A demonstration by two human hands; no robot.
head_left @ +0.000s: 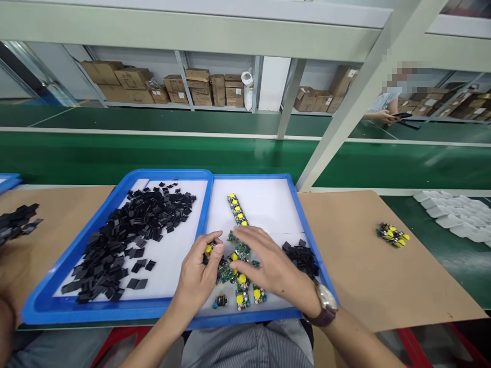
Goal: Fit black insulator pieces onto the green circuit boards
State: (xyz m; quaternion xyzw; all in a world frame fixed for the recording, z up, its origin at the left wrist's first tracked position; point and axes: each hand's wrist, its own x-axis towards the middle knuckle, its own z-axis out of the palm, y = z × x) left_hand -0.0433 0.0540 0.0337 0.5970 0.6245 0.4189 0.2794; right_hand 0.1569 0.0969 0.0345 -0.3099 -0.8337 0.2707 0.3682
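My left hand (201, 268) is closed, thumb and fingers around a small circuit board (208, 250) with a yellow part on it. To its right, my right hand (264, 258) reaches over a loose heap of green circuit boards (226, 273), its fingers stretched out and apart. Part of the heap is hidden under that hand. Beyond the fingertips runs a row of boards with yellow parts (237, 208). Nearer my body lie a few single boards (242, 299) in the blue tray (264, 316).
A second blue tray (95, 318) on the left holds many black flat pieces (126, 230). More black pieces (301, 258) sit at my tray's right side. A board cluster (393, 235) rests on the brown tabletop (345, 245). A slanted white post (337, 133) rises behind.
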